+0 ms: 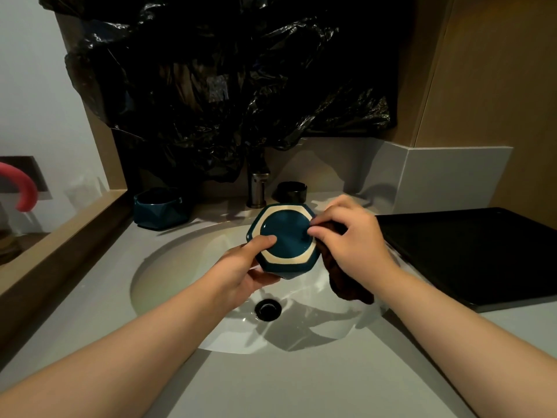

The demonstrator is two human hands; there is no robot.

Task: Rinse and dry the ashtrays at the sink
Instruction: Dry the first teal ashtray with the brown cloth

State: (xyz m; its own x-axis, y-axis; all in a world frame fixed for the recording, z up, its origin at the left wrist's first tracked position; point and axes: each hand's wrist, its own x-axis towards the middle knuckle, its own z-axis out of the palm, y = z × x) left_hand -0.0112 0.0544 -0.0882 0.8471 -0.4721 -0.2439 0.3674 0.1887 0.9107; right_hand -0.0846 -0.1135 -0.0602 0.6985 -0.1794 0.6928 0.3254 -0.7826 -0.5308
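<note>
We are drying: our left hand grips the teal ashtray, base up, over the sink; our right hand pinches a dark cloth against its rim. Next, we judge, turn it and wipe the bowl, hidden from us and perhaps wet. On the grey counter, a second teal ashtray and a black one flank the tap; black plastic hangs above.

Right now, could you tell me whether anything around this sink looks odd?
Yes: crumpled black plastic sheeting covers the wall behind the sink and hangs down to the top of the faucet, which is an unusual covering. Nothing looks spilled or broken.
</note>
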